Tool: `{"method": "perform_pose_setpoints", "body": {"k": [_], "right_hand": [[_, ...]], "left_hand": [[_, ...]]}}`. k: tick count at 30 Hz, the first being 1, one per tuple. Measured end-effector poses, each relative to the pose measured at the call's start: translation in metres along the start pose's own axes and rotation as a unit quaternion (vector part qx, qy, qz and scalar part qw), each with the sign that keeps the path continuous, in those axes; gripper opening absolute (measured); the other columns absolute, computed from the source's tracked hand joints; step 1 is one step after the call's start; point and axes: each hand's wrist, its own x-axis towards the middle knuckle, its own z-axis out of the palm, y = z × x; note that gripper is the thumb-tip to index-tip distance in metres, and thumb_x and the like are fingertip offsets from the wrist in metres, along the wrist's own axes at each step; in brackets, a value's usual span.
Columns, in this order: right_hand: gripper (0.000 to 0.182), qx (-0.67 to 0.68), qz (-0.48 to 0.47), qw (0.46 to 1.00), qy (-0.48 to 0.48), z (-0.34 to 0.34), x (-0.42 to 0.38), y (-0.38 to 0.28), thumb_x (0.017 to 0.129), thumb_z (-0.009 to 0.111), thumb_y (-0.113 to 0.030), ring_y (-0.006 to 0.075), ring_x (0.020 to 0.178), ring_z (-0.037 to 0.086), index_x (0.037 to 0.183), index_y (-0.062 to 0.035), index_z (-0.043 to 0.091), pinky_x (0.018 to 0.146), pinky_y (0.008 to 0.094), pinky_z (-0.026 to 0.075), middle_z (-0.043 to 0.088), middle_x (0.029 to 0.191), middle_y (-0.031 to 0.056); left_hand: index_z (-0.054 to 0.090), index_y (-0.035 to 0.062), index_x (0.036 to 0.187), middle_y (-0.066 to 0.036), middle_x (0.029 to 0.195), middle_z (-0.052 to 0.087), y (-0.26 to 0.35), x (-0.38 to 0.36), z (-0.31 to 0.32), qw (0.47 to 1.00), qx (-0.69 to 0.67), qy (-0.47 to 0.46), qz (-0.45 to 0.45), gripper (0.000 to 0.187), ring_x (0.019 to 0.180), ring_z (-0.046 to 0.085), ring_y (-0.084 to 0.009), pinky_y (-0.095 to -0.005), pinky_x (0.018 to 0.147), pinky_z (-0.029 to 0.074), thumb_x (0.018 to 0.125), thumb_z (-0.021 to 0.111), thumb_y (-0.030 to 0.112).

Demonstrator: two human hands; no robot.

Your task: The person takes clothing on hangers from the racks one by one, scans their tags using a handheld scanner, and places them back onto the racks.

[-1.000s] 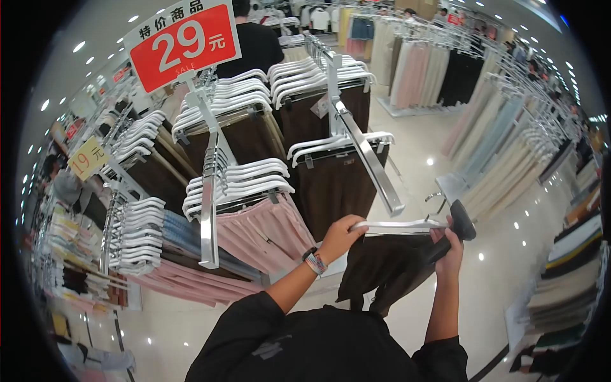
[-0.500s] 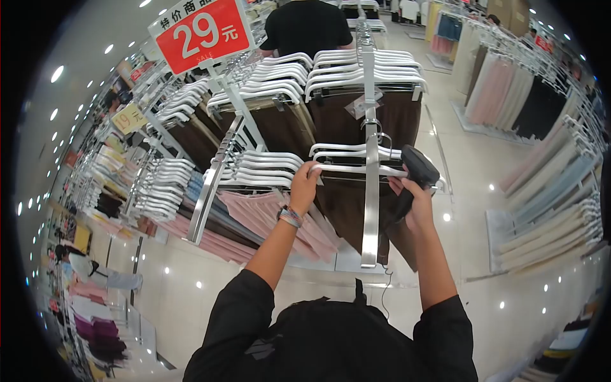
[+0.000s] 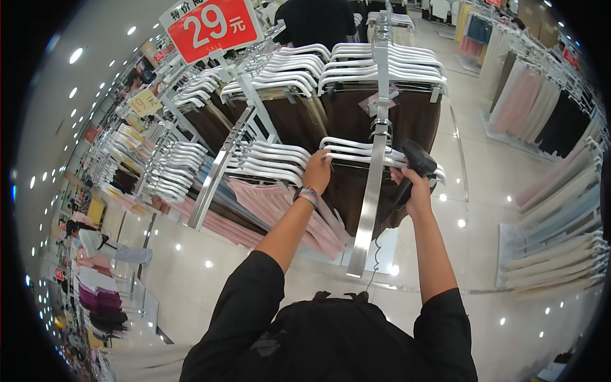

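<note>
Left hand [image 3: 318, 172]: closed at the left end of a slim white hanger [image 3: 350, 159], thumb and fingers pinching it. Dark watch and coloured bracelets [image 3: 310, 194] on that wrist.

Right hand [image 3: 415, 188]: wrapped around the handle of a black pistol-shaped handheld device [image 3: 417, 158], head uppermost. Fingertips lie at the right part of the hanger; cannot tell whether they also grip it. A thin, dark coiled cord [image 3: 376, 254] hangs below the device, in front of the person's torso.

Position of hanger: roughly level, nearest the body of a small group of white hangers, with dark brown fabric garments [image 3: 347, 191] below. A flat silver metal rail [image 3: 369, 219] passes between the two hands and crosses in front of the garments. Whether the hanger's hook sits on the rail: not discernible.

Surroundings: left of the left hand, pale pink pleated garments [image 3: 264, 196] on white hangers. Beyond the hands, a fuller row of dark brown garments [image 3: 410, 118]. Upper left, a red-and-white "29" price sign [image 3: 213, 30]; farther left, a small yellow "19" sign [image 3: 145, 103]. At top, a person in black [image 3: 318, 22] behind the racks.
</note>
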Motion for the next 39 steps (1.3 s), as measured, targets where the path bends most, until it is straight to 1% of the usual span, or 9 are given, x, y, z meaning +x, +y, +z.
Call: {"method": "perform_pose_setpoints", "body": {"k": [6, 11, 14, 18, 25, 30, 32, 34, 39], "right_hand": [[0.032, 0.016, -0.023, 1.000, -0.002, -0.003, -0.020, 0.002, 0.084, 0.057, 0.000, 0.0287, 0.101, 0.062, 0.114, 0.0059, 0.050, 0.088, 0.0348, 0.052, 0.059, 0.107, 0.0148], [0.031, -0.082, -0.055, 0.995, 0.003, -0.014, -0.068, 0.011, 0.084, 0.057, 0.001, 0.0278, 0.094, 0.064, 0.115, 0.0056, 0.053, 0.087, 0.0350, 0.052, 0.063, 0.103, 0.0154], [0.025, -0.131, -0.064, 0.988, 0.051, -0.036, -0.102, 0.033, 0.083, 0.058, 0.001, 0.0258, 0.087, 0.065, 0.108, 0.0052, 0.056, 0.086, 0.0341, 0.051, 0.064, 0.097, 0.0143], [0.025, -0.186, -0.090, 0.960, 0.190, -0.054, -0.160, 0.077, 0.082, 0.059, 0.004, 0.0220, 0.080, 0.063, 0.107, 0.0025, 0.057, 0.077, 0.0320, 0.050, 0.064, 0.092, 0.0116], [0.011, -0.281, -0.112, 0.945, 0.124, 0.006, -0.226, 0.156, 0.084, 0.059, 0.003, 0.0163, 0.068, 0.059, 0.095, 0.0015, 0.056, 0.067, 0.0289, 0.048, 0.060, 0.079, 0.0082], [0.017, -0.442, -0.031, 0.896, 0.017, 0.107, -0.238, 0.226, 0.079, 0.062, 0.005, 0.0126, 0.071, 0.058, 0.095, -0.0003, 0.060, 0.069, 0.0272, 0.048, 0.061, 0.081, 0.0049], [0.002, -0.365, -0.146, 0.917, -0.072, 0.182, -0.245, 0.257, 0.080, 0.065, -0.002, 0.0140, 0.063, 0.059, 0.080, -0.0016, 0.063, 0.058, 0.0293, 0.047, 0.061, 0.068, 0.0036], [0.006, -0.495, -0.209, 0.824, -0.178, 0.218, -0.242, 0.290, 0.077, 0.066, -0.001, 0.0153, 0.066, 0.061, 0.083, -0.0012, 0.064, 0.061, 0.0301, 0.048, 0.064, 0.071, 0.0058], [0.011, -0.384, -0.084, 0.881, -0.264, 0.321, -0.239, 0.372, 0.078, 0.066, -0.001, 0.0143, 0.067, 0.061, 0.088, 0.0003, 0.062, 0.061, 0.0287, 0.048, 0.064, 0.075, 0.0059]], "left_hand": [[0.057, 0.0039, 0.118, -0.016, 0.114, 0.059, -0.006, -0.009, 0.004, 0.998, -0.058, 0.020, 0.002, 0.031, 0.104, 0.057, -0.0320, -0.0373, 0.091, 0.045, 0.090, 0.056, 0.018], [0.044, 0.0041, 0.132, -0.025, 0.141, 0.037, -0.008, -0.030, -0.007, 0.997, -0.021, -0.023, 0.069, 0.051, 0.132, 0.035, -0.0378, -0.0396, 0.110, 0.029, 0.084, 0.059, 0.013], [0.052, 0.0024, 0.124, -0.022, 0.133, 0.048, -0.007, -0.050, -0.029, 0.985, -0.092, -0.065, 0.128, 0.041, 0.127, 0.042, -0.0363, -0.0383, 0.108, 0.032, 0.085, 0.058, 0.011], [0.058, 0.0019, 0.119, -0.013, 0.118, 0.062, -0.024, -0.096, -0.086, 0.951, -0.201, -0.228, 0.056, 0.031, 0.107, 0.060, -0.0227, -0.0312, 0.090, 0.047, 0.091, 0.056, 0.014], [0.061, 0.0002, 0.112, -0.009, 0.103, 0.066, -0.141, -0.219, -0.210, 0.929, -0.181, -0.305, -0.103, 0.025, 0.094, 0.064, -0.0159, -0.0285, 0.083, 0.049, 0.093, 0.055, 0.016], [0.060, -0.0015, 0.111, -0.008, 0.101, 0.066, -0.241, -0.325, -0.296, 0.925, -0.247, -0.192, -0.217, 0.024, 0.093, 0.064, -0.0155, -0.0277, 0.083, 0.050, 0.094, 0.053, 0.013], [0.060, -0.0019, 0.111, -0.008, 0.102, 0.065, -0.263, -0.356, -0.336, 0.920, -0.258, -0.151, -0.255, 0.024, 0.093, 0.064, -0.0161, -0.0279, 0.083, 0.050, 0.094, 0.053, 0.013], [0.060, -0.0022, 0.111, -0.009, 0.103, 0.065, -0.281, -0.384, -0.371, 0.913, -0.263, -0.106, -0.292, 0.024, 0.093, 0.064, -0.0167, -0.0281, 0.084, 0.050, 0.094, 0.052, 0.013], [0.059, -0.0020, 0.112, -0.011, 0.106, 0.064, -0.310, -0.431, -0.444, 0.893, -0.276, 0.024, -0.356, 0.024, 0.094, 0.065, -0.0198, -0.0301, 0.084, 0.051, 0.095, 0.052, 0.014]]}}
